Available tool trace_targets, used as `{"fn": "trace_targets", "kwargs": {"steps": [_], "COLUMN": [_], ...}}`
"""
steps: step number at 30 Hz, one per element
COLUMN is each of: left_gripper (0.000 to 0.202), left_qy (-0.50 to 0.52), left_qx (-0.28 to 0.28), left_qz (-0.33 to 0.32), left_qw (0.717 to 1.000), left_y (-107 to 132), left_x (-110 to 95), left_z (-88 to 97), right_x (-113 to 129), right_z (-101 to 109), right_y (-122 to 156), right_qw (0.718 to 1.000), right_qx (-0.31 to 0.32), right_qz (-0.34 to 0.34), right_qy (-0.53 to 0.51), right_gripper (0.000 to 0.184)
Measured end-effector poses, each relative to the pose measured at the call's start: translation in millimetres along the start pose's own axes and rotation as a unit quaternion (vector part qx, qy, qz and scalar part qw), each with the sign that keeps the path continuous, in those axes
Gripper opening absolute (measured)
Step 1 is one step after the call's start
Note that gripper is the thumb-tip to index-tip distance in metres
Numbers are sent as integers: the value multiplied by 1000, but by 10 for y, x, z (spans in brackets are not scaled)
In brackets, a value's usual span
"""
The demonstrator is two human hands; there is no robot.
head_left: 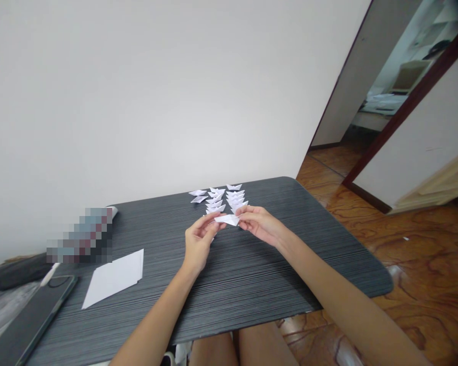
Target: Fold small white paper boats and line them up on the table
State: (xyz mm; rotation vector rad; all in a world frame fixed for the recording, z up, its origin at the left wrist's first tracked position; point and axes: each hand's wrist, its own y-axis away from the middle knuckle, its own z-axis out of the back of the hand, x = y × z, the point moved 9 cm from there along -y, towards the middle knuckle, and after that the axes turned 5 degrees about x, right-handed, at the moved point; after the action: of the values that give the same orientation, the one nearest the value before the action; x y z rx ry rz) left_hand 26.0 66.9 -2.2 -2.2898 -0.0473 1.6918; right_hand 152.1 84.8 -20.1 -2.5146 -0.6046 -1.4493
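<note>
A small folded white paper boat (pixel 227 219) is held between both hands above the dark table. My left hand (pixel 200 238) pinches its left end with thumb and fingers. At the other end, my right hand (pixel 260 223) has its fingers closed on the paper. Just beyond the hands stand several white paper boats in rough rows, a left row (pixel 215 202) and a right row (pixel 235 195). Two more boats (pixel 198 193) lie to the left of these rows. Part of the nearer boats is hidden behind my hands.
The dark wood-grain table (pixel 275 284) meets a white wall (pixel 175 91). On its left lie a stack of white paper sheets (pixel 116 278), a dark flat device (pixel 34 320) and a blurred-out object (pixel 86 236). A doorway opens at the right, above a brown floor (pixel 351 223).
</note>
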Motion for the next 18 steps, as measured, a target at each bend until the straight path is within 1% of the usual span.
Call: {"fn": "trace_targets", "kwargs": {"steps": [3,6,10,13,15,18], "left_gripper": [22,19,17,16,15,19], "left_qy": [23,40,51,59,68,68], "left_qx": [7,26,35,29,14,-3], "left_qz": [21,29,38,54,66,100], "left_qw": [999,998,997,996,995,993], "left_y": [-4,0,3,1,2,13], "left_x": [50,46,38,59,79,133], "left_z": [-23,-79,-103,-94,-70,-42], "right_x": [-26,-37,-17,8,30,66], "right_z": [8,15,23,20,19,15], "right_y": [-10,-11,6,20,25,30], "right_qw": [1000,1000,999,999,998,997], "right_qx": [0,-3,-12,-16,-18,-19], "right_qz": [0,-5,-9,-7,0,17], "right_qy": [1,13,34,51,60,74], "right_gripper": [8,8,7,6,6,7]}}
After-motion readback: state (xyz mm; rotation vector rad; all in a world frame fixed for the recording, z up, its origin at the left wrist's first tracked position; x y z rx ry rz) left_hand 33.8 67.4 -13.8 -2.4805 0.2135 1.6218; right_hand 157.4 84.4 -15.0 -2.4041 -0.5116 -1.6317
